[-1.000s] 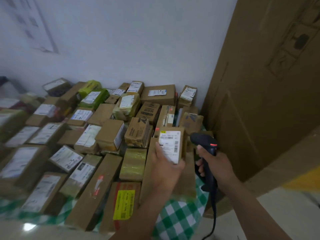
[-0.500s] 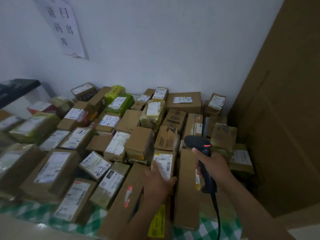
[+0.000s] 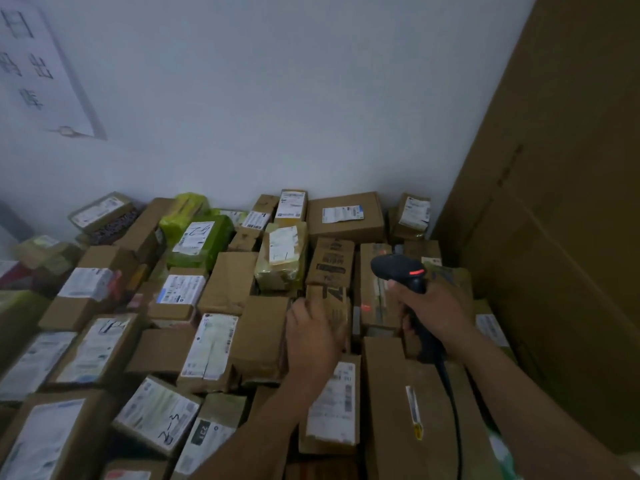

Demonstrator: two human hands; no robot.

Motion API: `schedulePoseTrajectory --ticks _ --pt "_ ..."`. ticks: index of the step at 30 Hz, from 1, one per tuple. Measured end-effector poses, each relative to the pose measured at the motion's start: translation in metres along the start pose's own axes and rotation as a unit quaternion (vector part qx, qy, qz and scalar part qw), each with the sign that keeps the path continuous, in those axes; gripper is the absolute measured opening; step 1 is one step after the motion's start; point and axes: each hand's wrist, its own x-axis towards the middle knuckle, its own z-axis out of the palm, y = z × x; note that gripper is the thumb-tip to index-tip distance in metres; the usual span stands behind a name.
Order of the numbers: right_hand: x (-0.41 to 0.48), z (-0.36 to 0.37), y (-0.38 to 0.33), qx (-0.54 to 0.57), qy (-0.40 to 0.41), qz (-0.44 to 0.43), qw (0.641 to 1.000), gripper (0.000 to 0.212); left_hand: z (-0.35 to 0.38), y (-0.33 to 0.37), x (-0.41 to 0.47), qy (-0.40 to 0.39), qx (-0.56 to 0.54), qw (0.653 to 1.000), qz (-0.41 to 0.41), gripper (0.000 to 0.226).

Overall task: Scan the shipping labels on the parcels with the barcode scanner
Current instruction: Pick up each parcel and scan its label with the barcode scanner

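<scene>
2 hands work over a heap of parcels (image 3: pixel 211 344), scanner out.

The right hand (image 3: pixel 438 311) has its fingers wrapped round the handle of the black barcode scanner (image 3: pixel 398 268), whose red dot falls on a tall brown box (image 3: pixel 375 292) just beside it. The left hand (image 3: pixel 311 337) lies on the Z-printed box (image 3: pixel 332 299); blur hides whether its fingers grip. Boxes sit edge to edge, hemmed by the white wall (image 3: pixel 277 116) and a cardboard sheet (image 3: pixel 554 237) on the right.
</scene>
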Motion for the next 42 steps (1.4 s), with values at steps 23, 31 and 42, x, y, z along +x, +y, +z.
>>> schedulePoseTrajectory --ticks 23,31,42 --pt "0.181 -0.011 0.04 0.137 -0.053 0.062 0.987 0.039 0.115 0.024 0.213 -0.176 0.168 0.951 -0.19 0.139" --pt "0.176 -0.023 0.034 0.168 -0.059 0.072 0.981 0.037 0.088 0.03 0.213 -0.086 0.099 0.976 -0.175 0.128" --pt "0.108 -0.056 -0.007 0.294 -0.027 0.056 0.954 0.052 -0.001 0.027 0.147 0.025 -0.312 0.938 -0.148 0.099"
